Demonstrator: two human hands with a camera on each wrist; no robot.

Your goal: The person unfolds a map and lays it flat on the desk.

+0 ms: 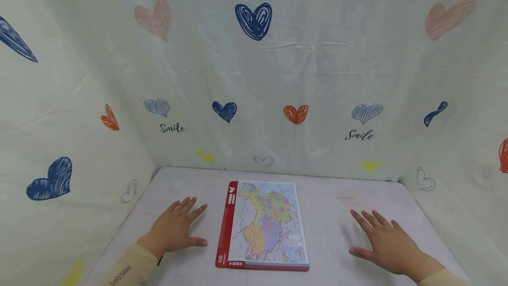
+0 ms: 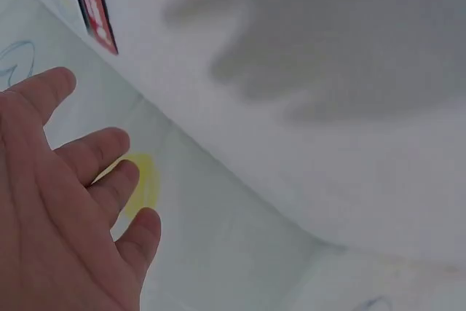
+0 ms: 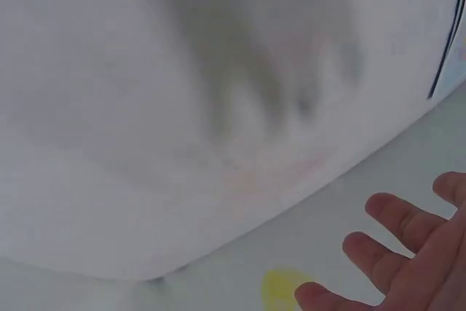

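A flat rectangular map puzzle or board (image 1: pixel 270 224) with a red left border and a coloured map lies on the white table, between the two hands. To its left, my left hand (image 1: pixel 176 226) hovers palm down with fingers spread, holding nothing. My right hand (image 1: pixel 386 244) is on the other side, fingers also spread and nothing in them. Both hands stand apart from the map. In the left wrist view the red corner of the map (image 2: pixel 98 16) shows at the top, beyond the left hand (image 2: pixel 65 202). Shadows of the fingers fall on the table.
A white table (image 1: pixel 325 215) carries the map. Pale curtains (image 1: pixel 309 74) printed with hearts and the word "Smile" enclose it at the back and both sides. A faint reddish mark (image 1: pixel 349 197) is on the tabletop near the right hand.
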